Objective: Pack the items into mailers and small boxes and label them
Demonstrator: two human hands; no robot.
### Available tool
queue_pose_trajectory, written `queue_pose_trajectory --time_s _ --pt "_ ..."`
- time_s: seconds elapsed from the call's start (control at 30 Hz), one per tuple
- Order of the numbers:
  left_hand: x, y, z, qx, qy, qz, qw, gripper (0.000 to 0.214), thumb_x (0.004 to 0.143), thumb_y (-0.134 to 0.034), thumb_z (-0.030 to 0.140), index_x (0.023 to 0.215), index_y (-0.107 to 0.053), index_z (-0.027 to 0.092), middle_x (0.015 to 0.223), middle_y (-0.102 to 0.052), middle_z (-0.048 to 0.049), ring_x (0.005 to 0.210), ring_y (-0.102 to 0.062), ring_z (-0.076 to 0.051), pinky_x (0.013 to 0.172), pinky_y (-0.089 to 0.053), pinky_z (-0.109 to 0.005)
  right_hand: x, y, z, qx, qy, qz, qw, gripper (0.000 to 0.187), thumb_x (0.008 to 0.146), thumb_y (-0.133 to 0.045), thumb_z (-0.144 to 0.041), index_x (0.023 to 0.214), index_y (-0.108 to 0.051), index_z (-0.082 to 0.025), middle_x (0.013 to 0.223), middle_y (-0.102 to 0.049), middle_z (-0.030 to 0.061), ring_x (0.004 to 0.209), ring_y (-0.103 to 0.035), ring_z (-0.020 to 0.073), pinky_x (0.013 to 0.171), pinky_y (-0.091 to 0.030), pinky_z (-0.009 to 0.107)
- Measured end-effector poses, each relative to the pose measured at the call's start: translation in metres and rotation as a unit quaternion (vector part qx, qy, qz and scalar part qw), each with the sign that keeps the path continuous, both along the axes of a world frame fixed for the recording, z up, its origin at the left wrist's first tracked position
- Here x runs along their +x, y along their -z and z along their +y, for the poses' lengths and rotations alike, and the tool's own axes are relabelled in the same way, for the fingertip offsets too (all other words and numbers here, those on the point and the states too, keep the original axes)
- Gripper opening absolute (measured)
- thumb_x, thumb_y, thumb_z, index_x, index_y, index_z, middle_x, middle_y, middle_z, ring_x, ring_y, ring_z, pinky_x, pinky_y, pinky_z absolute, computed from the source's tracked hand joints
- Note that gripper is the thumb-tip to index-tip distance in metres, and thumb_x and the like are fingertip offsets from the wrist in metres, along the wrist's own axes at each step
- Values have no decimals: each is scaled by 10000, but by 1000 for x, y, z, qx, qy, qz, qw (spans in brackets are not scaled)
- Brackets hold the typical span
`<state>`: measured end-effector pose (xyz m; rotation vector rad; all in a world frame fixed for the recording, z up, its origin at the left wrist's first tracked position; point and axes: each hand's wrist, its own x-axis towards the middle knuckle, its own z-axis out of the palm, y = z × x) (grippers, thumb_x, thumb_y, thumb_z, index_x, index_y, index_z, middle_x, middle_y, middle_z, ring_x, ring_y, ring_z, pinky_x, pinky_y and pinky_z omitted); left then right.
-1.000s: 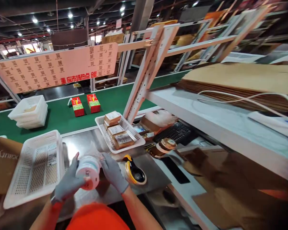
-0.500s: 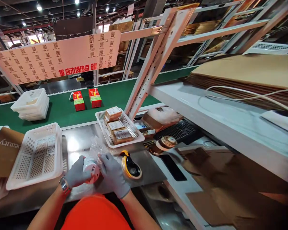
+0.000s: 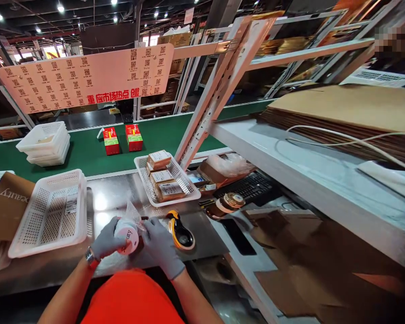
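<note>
My left hand (image 3: 105, 240), in a grey glove with a watch at the wrist, grips a round white jar (image 3: 126, 238) with dark lettering on its face. Clear bubble wrap (image 3: 133, 213) sticks up behind the jar. My right hand (image 3: 161, 246), also gloved in grey, is closed on the wrap at the jar's right side; its fingertips are partly hidden. Just right of that hand lies a yellow and black tape dispenser (image 3: 181, 231) on the metal table (image 3: 104, 186).
A white basket (image 3: 50, 216) stands left, beside a brown bag (image 3: 8, 202). Another basket (image 3: 192, 193) holds several small parcels. Behind, red boxes (image 3: 111, 144) and stacked trays (image 3: 47, 141) sit on a green conveyor (image 3: 87, 157). Right are a brown bottle (image 3: 224, 206), a phone (image 3: 238, 236) and a shelf (image 3: 256, 139).
The jar has turned slightly in my left hand and its face shows more fully. The bubble wrap above it is drawn in narrower. The view has shifted a little.
</note>
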<state>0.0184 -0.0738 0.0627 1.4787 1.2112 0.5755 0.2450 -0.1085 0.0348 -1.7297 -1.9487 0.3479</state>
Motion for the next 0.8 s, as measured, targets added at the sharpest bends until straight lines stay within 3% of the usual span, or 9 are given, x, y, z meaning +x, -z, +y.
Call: queue_pose_trajectory --time_s 0.2,0.3,0.4,0.53,0.7,0.8 --pt "-1 -4 -8 10 -31 28 999 622 694 -829 309 1248 -558 224 1067 -765 -15 963 -719 -223 857 -562 -319 -11 16 -3 -4 112 -31 993 469 900 -606 -74 1344 -697 -192 1229 -745 139 1024 -723 269 812 -527 340" --pt "-2 -2 -10 20 -45 86 995 632 719 -818 304 1284 -546 223 1081 -783 -26 988 -740 -240 864 -560 -321 -14 24 -4 50 149 -10 988 383 908 -641 -126 1284 -705 -159 1169 -765 141 1001 -732 268 800 -529 333" --pt "-2 1 -12 15 -37 158 987 608 738 -830 319 1262 -538 222 1102 -798 -55 1003 -764 -265 857 -549 -328 -18 30 -5 132 115 19 984 139 982 -629 -206 1067 -738 -193 967 -784 79 871 -725 227 750 -505 309" --pt "0 6 -11 -2 -37 199 979 589 759 -837 336 1249 -534 217 1087 -814 -77 991 -785 -289 807 -529 -329 -29 31 -7 186 30 47 981 181 1067 -553 -232 1022 -728 -226 963 -787 60 905 -725 210 781 -518 301" --pt "-6 20 -3 -9 -94 152 984 486 778 -815 346 1140 -517 217 1042 -801 -82 934 -765 -263 783 -534 -322 -36 41 -10 166 -43 42 984 208 1072 -515 -165 1011 -702 -232 996 -771 58 922 -708 209 796 -528 306" --pt "-9 32 0 -6 -130 119 984 476 749 -834 357 1088 -528 222 1070 -788 -95 967 -754 -270 819 -556 -340 -35 50 -10 114 -25 23 993 218 1046 -524 -124 1013 -716 -222 972 -776 66 899 -722 229 781 -527 325"
